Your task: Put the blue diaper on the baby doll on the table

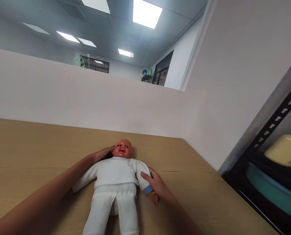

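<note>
In the head view, a doll (pixel 116 171) is being supported face up by a brown table (pixel 189 189). Its bald head is being directed toward the far side, and its legs are being cut off by the near edge of the view. The doll is being clothed in a white top and white trousers; a blue cuff is being shown at the sleeve on the right.

The left hand (pixel 113 148) is being placed against the left side of the doll's head, with its arm being extended across the doll's left sleeve. Most of its fingers are being hidden, so whether its grip is being clenched or released cannot be told. The right hand (pixel 154 181) is being wrapped around the doll's sleeved arm on the right; the thumb is being laid over the white fabric just above the cuff, and its grip is being closed on that arm.

The table is being bordered at the far side by a low white wall (pixel 86 98). At the right, a teal container (pixel 275 189) and a yellow item (pixel 283 150) are being held by a black rack (pixel 272 122).
</note>
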Demonstrator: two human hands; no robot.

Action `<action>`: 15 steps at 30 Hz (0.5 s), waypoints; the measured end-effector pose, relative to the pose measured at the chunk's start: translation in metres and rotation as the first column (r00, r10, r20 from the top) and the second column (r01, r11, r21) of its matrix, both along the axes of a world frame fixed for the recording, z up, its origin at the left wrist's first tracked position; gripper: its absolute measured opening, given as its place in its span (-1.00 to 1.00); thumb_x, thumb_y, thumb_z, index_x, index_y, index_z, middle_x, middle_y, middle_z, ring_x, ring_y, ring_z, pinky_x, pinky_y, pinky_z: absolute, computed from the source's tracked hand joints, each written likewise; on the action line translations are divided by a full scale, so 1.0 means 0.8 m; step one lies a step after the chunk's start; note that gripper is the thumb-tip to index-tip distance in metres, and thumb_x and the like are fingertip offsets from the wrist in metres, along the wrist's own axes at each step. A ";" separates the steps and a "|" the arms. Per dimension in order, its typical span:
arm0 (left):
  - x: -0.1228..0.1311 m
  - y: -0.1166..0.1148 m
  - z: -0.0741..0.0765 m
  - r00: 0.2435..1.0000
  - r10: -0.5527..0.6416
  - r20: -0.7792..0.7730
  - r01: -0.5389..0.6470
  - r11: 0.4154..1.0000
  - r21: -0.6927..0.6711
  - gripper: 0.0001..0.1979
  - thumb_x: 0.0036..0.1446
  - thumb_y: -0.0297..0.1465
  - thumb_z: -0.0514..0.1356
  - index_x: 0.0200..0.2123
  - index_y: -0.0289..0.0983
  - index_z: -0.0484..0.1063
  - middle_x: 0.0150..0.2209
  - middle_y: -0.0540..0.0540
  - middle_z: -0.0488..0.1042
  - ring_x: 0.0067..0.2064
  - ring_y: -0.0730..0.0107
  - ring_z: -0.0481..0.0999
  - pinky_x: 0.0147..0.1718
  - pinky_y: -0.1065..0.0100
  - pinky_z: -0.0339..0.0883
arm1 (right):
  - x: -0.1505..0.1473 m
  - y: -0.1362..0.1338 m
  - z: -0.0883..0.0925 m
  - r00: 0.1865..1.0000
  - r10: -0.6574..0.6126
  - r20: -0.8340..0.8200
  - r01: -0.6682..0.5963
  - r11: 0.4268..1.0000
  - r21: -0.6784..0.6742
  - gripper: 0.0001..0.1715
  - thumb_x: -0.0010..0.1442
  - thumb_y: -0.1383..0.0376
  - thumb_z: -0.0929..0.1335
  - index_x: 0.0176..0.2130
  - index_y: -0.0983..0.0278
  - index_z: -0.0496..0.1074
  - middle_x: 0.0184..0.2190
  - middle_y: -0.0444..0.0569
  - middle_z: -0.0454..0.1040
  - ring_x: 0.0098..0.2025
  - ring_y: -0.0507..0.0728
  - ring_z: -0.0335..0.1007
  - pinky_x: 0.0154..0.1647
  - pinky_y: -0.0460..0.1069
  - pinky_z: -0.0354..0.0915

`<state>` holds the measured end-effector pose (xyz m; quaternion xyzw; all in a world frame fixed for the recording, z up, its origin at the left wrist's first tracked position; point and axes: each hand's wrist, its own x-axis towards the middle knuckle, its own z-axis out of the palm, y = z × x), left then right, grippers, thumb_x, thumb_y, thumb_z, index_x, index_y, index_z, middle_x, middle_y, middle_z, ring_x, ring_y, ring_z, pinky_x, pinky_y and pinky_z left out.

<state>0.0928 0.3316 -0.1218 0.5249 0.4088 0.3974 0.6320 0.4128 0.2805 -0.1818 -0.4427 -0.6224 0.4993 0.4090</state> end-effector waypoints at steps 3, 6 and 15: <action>-0.001 0.004 -0.004 0.999 -0.034 0.028 0.034 0.999 -0.020 -0.12 0.15 0.25 0.28 0.21 -0.38 0.50 0.21 -0.28 0.58 0.35 -0.15 0.43 0.33 0.14 0.30 | -0.002 -0.002 0.004 1.000 0.000 -0.006 0.000 1.000 0.008 -0.20 0.08 -0.26 0.53 0.03 0.26 0.61 0.09 0.11 0.64 0.15 0.37 0.50 0.32 0.22 0.31; -0.001 0.008 -0.005 0.998 -0.060 0.023 0.061 0.998 -0.035 -0.06 0.08 0.31 0.30 0.22 -0.36 0.50 0.24 -0.31 0.55 0.37 -0.15 0.41 0.36 0.14 0.28 | -0.005 -0.008 0.011 1.000 0.001 -0.022 -0.001 1.000 0.010 -0.20 0.07 -0.27 0.52 0.02 0.26 0.61 0.06 0.11 0.65 0.15 0.37 0.51 0.31 0.23 0.33; -0.005 0.005 0.021 0.975 -0.029 -0.221 0.030 1.000 0.004 -0.11 0.06 0.37 0.23 0.07 -0.30 0.62 0.04 -0.25 0.69 0.18 -0.23 0.57 0.19 0.10 0.41 | -0.012 -0.017 0.016 0.988 -0.108 -0.107 0.112 0.993 0.033 -0.16 -0.02 -0.22 0.57 0.06 0.22 0.54 0.11 0.13 0.62 0.19 0.35 0.50 0.33 0.23 0.33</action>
